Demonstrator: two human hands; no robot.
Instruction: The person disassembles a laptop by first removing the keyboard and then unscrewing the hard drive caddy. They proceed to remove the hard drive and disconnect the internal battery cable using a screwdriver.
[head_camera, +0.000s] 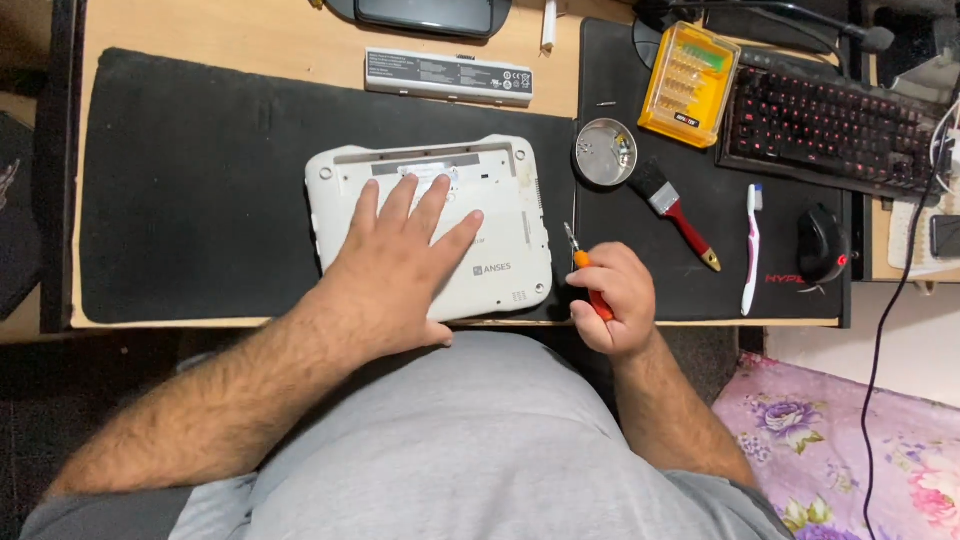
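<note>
White laptop (500, 215), one screwdriver (585, 275), two hands.

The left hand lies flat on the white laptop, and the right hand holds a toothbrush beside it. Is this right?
Not quite. In the head view the right hand holds a small screwdriver with an orange handle; the toothbrush lies untouched on the mat. The left hand does lie flat on the white laptop.

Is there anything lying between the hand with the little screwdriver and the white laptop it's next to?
Nothing visible: only bare black mat separates the right hand, holding the screwdriver, from the white laptop. The left hand rests flat on it.
</note>
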